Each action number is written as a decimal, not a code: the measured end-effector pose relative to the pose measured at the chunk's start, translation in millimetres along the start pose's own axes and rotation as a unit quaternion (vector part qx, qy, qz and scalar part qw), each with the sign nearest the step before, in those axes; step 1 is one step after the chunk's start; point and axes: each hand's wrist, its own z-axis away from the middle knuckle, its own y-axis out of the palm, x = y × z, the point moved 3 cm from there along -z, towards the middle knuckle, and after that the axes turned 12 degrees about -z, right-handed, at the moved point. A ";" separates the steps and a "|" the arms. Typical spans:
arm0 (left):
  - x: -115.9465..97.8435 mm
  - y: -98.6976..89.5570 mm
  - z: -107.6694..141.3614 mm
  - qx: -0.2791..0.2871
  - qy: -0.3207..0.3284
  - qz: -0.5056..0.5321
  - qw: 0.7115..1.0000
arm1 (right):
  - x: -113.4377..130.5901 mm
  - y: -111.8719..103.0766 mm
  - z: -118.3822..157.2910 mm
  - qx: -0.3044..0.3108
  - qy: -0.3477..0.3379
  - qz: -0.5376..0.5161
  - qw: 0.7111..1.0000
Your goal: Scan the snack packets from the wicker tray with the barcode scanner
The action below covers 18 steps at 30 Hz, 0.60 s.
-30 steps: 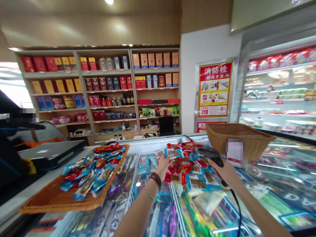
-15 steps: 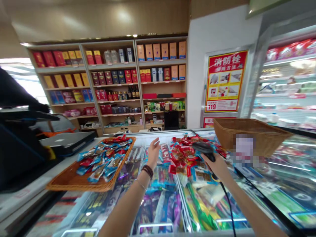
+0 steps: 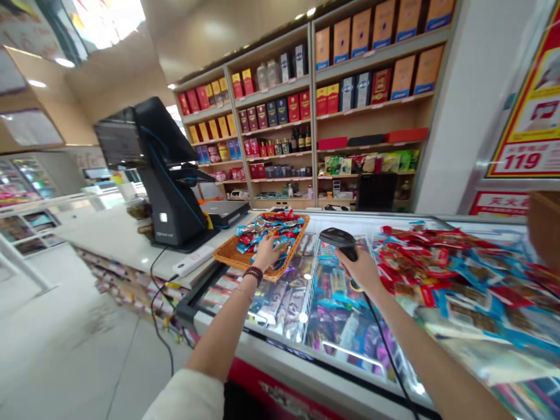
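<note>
My right hand [image 3: 362, 269] grips a black handheld barcode scanner [image 3: 338, 238] above the glass-topped freezer [image 3: 284, 344]. Its cable hangs down past my forearm. At the left, my left hand [image 3: 266, 256] is over a shallow orange-brown wicker basket [image 3: 227, 252], its fingers apart and reaching in among small blue and red snack packets [image 3: 286, 224]. Its fingertips blend with the packets, so any contact is hard to make out. A loose pile of red and blue snack packets [image 3: 420, 262] lies on the freezer at the right.
Left of the basket, a black checkout terminal [image 3: 164, 192] stands on a white counter [image 3: 118, 236], beside a flat dark device [image 3: 225, 211]. A black cable [image 3: 153, 291] droops over the counter edge. A brown basket [image 3: 545, 233] is at the far right. Shelves of boxes [image 3: 280, 111] line the back.
The view has swung left. My left hand has gone from above the freezer to the packets in the wicker basket. My right hand still holds the scanner, moved leftward from the packet pile.
</note>
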 end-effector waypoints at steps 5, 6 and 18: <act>-5.1 16.2 7.8 0.094 0.026 0.111 0.989 | -4.6 27.5 11.4 0.043 -0.024 0.062 0.997; -5.3 17.7 8.2 0.103 0.021 0.118 0.987 | -4.8 29.4 13.2 0.051 -0.029 0.078 0.995; 0.9 -11.3 9.3 -0.066 -0.087 0.117 0.987 | 2.2 33.5 25.1 0.048 -0.055 0.157 0.985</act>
